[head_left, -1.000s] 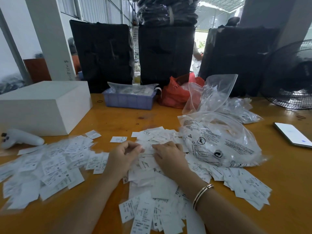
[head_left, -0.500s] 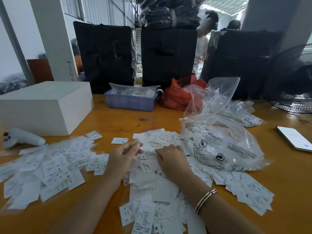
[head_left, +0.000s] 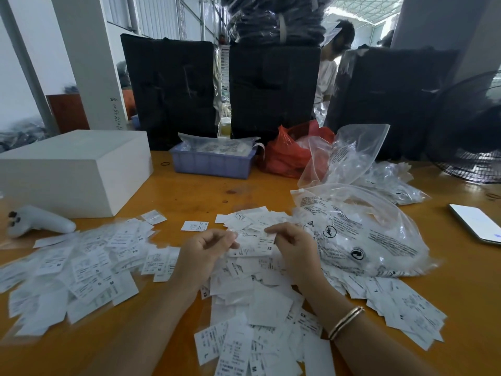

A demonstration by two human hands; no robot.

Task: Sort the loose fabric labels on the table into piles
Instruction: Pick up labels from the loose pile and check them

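White fabric labels printed with size letters lie loose across the wooden table [head_left: 189, 194]. A wide spread of labels [head_left: 81, 264] covers the left side. A thicker heap of labels [head_left: 260, 302] fills the middle under my forearms and runs to the right edge. My left hand [head_left: 203, 252] and my right hand [head_left: 292, 251] are lifted just above the heap, and together they pinch one label marked XS [head_left: 254, 244] by its top corners. A single label [head_left: 194, 226] lies apart beyond my left hand.
A clear plastic bag [head_left: 360, 234] with printed warnings lies right of my hands, with more bags behind it. Also on the table: a white box [head_left: 73, 169], a white controller [head_left: 40, 221], a blue tray [head_left: 211, 161], a red bag [head_left: 287, 153], a phone [head_left: 474, 222], a fan [head_left: 471, 131].
Both hands have risen off the heap where they were pressing and picking, and they now hold one XS label stretched between them. The camera has tilted slightly.
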